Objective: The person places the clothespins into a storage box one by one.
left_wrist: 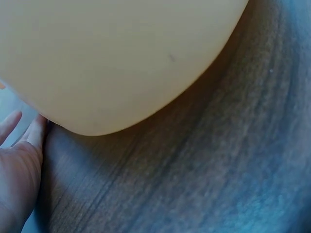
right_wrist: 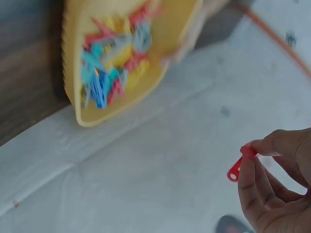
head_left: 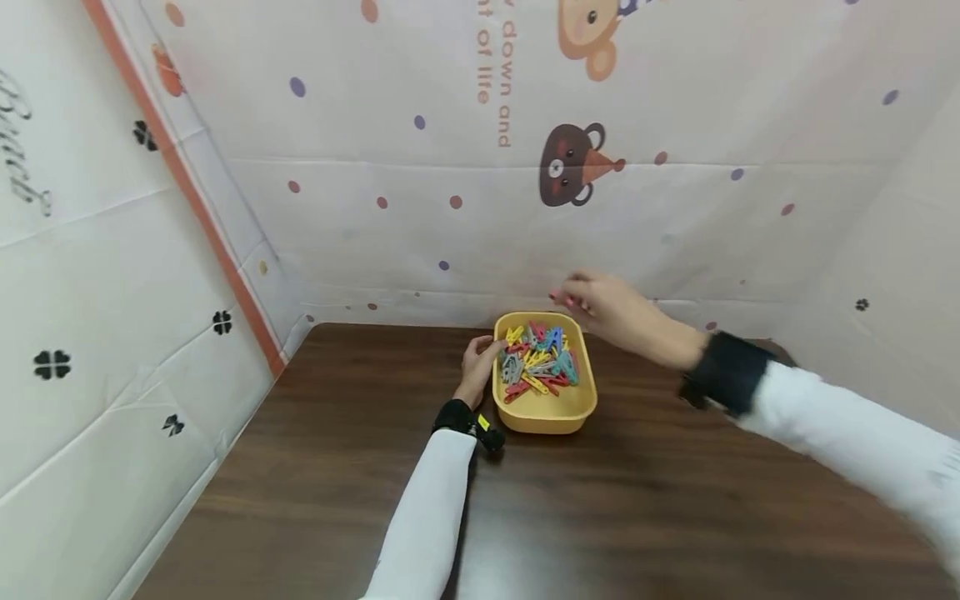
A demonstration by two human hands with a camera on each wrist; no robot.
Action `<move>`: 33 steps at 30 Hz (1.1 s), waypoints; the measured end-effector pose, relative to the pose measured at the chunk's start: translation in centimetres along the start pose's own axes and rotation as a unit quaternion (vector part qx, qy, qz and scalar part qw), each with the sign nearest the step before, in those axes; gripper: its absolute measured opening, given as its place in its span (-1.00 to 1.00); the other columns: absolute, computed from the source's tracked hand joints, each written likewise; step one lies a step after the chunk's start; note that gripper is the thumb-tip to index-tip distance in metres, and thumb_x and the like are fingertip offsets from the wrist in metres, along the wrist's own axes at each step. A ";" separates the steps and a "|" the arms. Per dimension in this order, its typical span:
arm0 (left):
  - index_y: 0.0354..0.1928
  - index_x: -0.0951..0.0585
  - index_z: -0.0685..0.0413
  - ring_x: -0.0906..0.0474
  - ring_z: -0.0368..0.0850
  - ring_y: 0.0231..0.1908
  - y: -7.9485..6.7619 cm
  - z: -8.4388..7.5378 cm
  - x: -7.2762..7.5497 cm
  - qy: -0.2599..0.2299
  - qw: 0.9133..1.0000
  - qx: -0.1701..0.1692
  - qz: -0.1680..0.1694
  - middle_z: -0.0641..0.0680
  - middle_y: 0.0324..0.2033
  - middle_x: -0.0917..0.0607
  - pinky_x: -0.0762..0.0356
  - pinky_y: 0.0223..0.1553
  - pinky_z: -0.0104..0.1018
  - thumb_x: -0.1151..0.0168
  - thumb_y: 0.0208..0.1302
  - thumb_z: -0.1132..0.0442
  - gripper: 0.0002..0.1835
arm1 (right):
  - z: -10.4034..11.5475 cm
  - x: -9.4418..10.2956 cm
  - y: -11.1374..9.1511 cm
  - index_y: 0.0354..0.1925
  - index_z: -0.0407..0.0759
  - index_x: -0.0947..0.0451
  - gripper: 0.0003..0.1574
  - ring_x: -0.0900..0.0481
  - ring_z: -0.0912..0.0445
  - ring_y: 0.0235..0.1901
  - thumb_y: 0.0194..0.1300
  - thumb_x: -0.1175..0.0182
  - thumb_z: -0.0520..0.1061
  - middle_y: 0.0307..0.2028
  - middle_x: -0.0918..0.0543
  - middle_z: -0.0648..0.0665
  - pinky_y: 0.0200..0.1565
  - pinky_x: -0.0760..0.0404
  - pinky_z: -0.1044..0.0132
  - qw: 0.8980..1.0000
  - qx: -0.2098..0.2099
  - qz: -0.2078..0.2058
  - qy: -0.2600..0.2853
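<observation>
A yellow plastic basket [head_left: 543, 414] holds a heap of red, yellow, blue, teal and grey clothespins [head_left: 536, 362]. At the basket's left side, my left hand [head_left: 476, 367] holds the rim, with a digit over its edge. In the left wrist view, part of that hand [left_wrist: 22, 170] lies against the outer wall of the basket [left_wrist: 121, 63]. My right hand [head_left: 611, 312] is raised above and right of the basket's back corner. Seen from the right wrist, its thumb and fingers pinch a red clothespin [right_wrist: 234, 172], partly hidden by the fingertips.
The basket stands near the back edge of a dark brown wooden table [head_left: 360, 458]. Behind it hangs a white printed cloth [head_left: 360, 242] with dots and bear heads. Another white cloth with clover prints [head_left: 112, 333] covers the left side.
</observation>
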State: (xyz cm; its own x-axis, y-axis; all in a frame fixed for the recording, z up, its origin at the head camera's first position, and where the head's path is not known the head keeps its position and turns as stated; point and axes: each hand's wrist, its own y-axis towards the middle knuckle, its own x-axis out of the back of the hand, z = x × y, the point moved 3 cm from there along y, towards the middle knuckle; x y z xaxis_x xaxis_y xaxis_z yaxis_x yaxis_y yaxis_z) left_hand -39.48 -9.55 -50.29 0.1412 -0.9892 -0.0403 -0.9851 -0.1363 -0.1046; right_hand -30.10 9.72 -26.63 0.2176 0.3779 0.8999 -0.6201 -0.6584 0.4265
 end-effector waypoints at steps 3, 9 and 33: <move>0.23 -0.51 0.10 -0.53 0.10 0.18 -0.2 0.2 1.8 -0.009 1.000 -0.004 -0.022 0.22 0.19 -0.56 -0.50 0.30 -0.02 -0.32 0.33 -0.02 -0.47 | -1.6 -2.3 4.1 -0.12 -0.34 -0.70 -0.83 -0.67 -0.09 -0.21 0.30 -0.32 -0.38 -0.18 -0.71 -0.29 -0.11 -0.71 0.03 0.999 -0.042 0.020 0.014; 0.21 -0.52 0.10 -0.55 0.05 0.14 -0.6 1.4 2.1 -0.014 1.000 0.003 -0.027 0.19 0.16 -0.57 -0.53 0.26 -0.08 -0.33 0.33 -0.02 -0.47 | -4.8 -7.8 7.1 -0.19 -0.39 -0.72 -0.86 -0.70 -0.14 -0.19 0.28 -0.28 -0.38 -0.22 -0.77 -0.33 -0.06 -0.70 0.00 0.986 -0.139 0.069 0.057; 0.19 -0.54 0.09 -0.55 0.03 0.13 -1.0 2.1 -0.2 -0.011 1.000 -0.004 -0.009 0.18 0.16 -0.59 -0.53 0.23 -0.09 -0.31 0.34 -0.02 -0.51 | -8.1 -12.0 1.3 -0.03 -0.37 -0.66 -0.74 -0.67 -0.04 -0.24 0.46 -0.16 -0.22 -0.16 -0.73 -0.28 -0.23 -0.67 0.18 0.944 -0.169 0.257 0.116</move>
State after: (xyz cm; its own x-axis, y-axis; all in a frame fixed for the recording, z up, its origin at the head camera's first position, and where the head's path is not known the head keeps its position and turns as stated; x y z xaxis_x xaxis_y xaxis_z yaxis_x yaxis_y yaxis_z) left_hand -38.37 -9.13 -52.23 0.1603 -0.9852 -0.0610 -0.9833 -0.1540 -0.0968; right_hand -39.60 9.61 -37.65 -0.3236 0.2232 0.9195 -0.8133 -0.5622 -0.1498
